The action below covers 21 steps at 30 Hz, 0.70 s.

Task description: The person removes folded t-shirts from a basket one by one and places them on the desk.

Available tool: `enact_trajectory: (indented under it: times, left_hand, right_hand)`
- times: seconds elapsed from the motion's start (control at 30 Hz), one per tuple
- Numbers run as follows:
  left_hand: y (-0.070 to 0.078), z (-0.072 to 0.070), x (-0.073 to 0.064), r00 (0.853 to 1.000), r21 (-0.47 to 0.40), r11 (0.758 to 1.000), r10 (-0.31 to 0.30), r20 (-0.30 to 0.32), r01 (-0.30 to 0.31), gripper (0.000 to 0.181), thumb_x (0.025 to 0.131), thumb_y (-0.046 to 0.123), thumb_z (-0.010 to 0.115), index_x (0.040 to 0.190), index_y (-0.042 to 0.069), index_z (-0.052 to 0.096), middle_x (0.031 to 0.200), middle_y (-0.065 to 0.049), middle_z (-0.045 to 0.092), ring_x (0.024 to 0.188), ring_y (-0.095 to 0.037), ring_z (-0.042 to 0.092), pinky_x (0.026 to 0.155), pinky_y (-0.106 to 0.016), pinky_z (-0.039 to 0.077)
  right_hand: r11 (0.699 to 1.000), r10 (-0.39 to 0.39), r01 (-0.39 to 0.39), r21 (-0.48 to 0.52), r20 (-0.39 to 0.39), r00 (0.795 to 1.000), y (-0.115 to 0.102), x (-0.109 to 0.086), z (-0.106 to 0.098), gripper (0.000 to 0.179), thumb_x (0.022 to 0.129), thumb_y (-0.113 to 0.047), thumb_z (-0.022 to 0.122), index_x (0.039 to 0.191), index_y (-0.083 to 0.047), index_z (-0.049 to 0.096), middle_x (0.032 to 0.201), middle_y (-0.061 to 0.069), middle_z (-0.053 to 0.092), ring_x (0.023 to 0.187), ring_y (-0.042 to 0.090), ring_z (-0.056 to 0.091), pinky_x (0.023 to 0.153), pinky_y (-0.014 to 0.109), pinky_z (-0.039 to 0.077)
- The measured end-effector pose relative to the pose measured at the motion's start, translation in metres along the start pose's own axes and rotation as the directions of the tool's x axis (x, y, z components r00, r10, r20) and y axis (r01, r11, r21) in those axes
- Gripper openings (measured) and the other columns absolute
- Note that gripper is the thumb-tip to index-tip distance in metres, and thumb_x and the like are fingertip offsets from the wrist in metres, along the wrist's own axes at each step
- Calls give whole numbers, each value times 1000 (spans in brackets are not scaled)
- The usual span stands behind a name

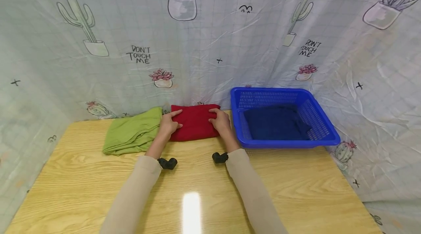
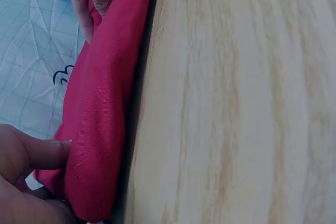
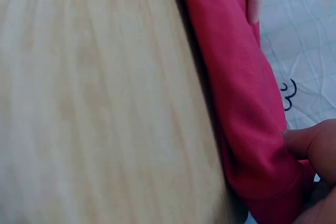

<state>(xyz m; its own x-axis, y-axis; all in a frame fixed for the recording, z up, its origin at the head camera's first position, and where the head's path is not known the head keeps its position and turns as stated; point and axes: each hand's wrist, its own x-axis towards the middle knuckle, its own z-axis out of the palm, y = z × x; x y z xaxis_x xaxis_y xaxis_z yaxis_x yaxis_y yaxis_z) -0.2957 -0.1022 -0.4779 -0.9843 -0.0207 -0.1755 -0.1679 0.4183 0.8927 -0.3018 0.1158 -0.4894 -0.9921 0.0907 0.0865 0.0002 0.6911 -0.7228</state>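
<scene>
A folded red cloth [image 1: 195, 122] lies at the back of the wooden table, between my two hands. At its left end, my left hand [image 1: 168, 124] pinches the edge, thumb and fingers spread along that side. My right hand [image 1: 221, 121] grips the opposite end in the same way. Close up in the left wrist view, the thumb [image 2: 50, 153] presses on the thick rounded fold. The right wrist view has the right thumb [image 3: 310, 142] against the fabric, other fingers partly hidden beneath. A dark shadow runs under the cloth's front edge.
A folded green cloth [image 1: 133, 131] sits left of the red one, close to my left hand. On the right stands a blue plastic basket [image 1: 286, 144] with a dark blue cloth [image 1: 276, 122] inside. A printed curtain [image 1: 204, 44] hangs behind the table [image 1: 197, 175].
</scene>
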Motion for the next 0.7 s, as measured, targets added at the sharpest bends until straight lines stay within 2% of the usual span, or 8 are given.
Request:
enact_trajectory:
  times: [0.07, 0.13, 0.3, 0.5, 0.57, 0.63, 0.67, 0.7]
  left_hand:
    - [3, 0, -2, 1000, 41, 999, 13, -5, -13, 72, 86, -16, 68, 149, 17, 55, 158, -19, 39, 126, -29, 45, 72, -26, 43]
    - [7, 2, -4, 998, 128, 990, 56, 9, -56, 71, 86, -15, 68, 149, 14, 55, 156, -20, 42, 129, -31, 47, 78, -30, 46]
    - [16, 7, -7, 983, 356, 916, 173, 60, -183, 65, 86, -10, 72, 147, 3, 54, 149, -25, 49, 138, -37, 46, 102, -42, 49]
    - [18, 4, -9, 986, 423, 891, 144, 83, -165, 64, 88, -7, 73, 147, -1, 51, 149, -26, 49, 141, -38, 43, 111, -45, 43]
    - [20, 5, -10, 988, 468, 871, 125, 85, -151, 63, 90, -5, 72, 148, -2, 50, 149, -29, 47, 141, -41, 41, 110, -46, 44]
    - [22, 8, -11, 990, 544, 827, 116, 83, -143, 61, 92, -3, 70, 149, -4, 48, 149, -35, 42, 141, -47, 36, 109, -49, 44]
    - [23, 10, -14, 992, 544, 829, 102, 72, -125, 60, 94, -3, 67, 150, -4, 46, 152, -36, 36, 143, -49, 31, 111, -51, 41]
    - [24, 12, -16, 993, 571, 812, 100, 66, -119, 59, 95, -3, 65, 150, -6, 45, 152, -40, 30, 141, -53, 29, 111, -54, 40]
  right_hand:
    - [1000, 5, -5, -9, 17, 1000, -1, 1, -2, 42, 90, -4, 76, 131, -11, 70, 131, 14, 68, 124, 34, 60, 102, 44, 50]
    - [999, 23, -23, -25, 28, 999, -1, 1, -4, 42, 91, -6, 75, 132, -12, 70, 132, 13, 68, 124, 33, 60, 102, 44, 50]
    - [998, 57, -55, -40, 37, 998, -1, 2, -9, 40, 93, -7, 74, 132, -14, 70, 132, 13, 67, 125, 33, 59, 102, 44, 49]
    - [999, 19, -15, -44, 79, 997, -3, 2, -5, 38, 95, -6, 71, 132, -11, 70, 132, 12, 68, 123, 32, 61, 100, 42, 51]
    - [995, -13, 21, -98, 82, 997, -4, 1, -3, 37, 95, -5, 70, 132, -10, 70, 130, 13, 68, 122, 32, 61, 99, 41, 51]
    - [979, -38, 56, -196, 95, 995, -7, 1, 0, 37, 97, -6, 68, 133, -9, 69, 129, 14, 68, 124, 32, 59, 103, 41, 47]
    - [968, -40, 62, -244, 93, 995, -10, -1, 1, 37, 98, -7, 67, 134, -10, 69, 131, 16, 66, 124, 36, 57, 103, 43, 46]
    - [958, -33, 59, -282, 95, 995, -12, -4, 2, 37, 99, -9, 65, 136, -11, 67, 134, 19, 62, 126, 39, 53, 104, 45, 45]
